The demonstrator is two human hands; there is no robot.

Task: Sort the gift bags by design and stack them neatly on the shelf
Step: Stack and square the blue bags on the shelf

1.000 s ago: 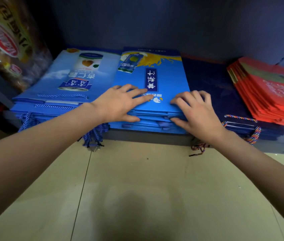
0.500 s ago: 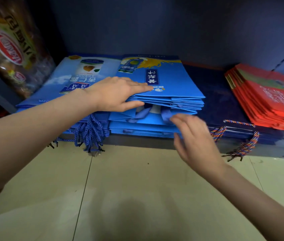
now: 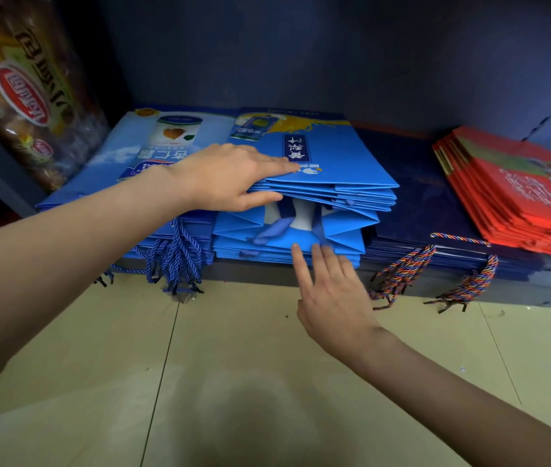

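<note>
Bright blue gift bags [image 3: 328, 163] lie flat in a stack at the middle of the low shelf [image 3: 267, 273], their open ends toward the floor. The left hand [image 3: 230, 176] grips the upper bags at their near left corner, fingers flat on top and thumb underneath, so a gap shows in the stack. Inside that gap the ribbon handles [image 3: 274, 229] are blurred and hard to make out. The right hand [image 3: 331, 291] has straight fingers, its tips touching the front edge of the lower bags and holding nothing. Left of this stack the pale blue gift bags [image 3: 126, 153] are partly hidden by the left forearm. The navy gift bags [image 3: 415, 197] and red gift bags [image 3: 520, 190] lie to the right, the red ones cut off by the frame edge.
</note>
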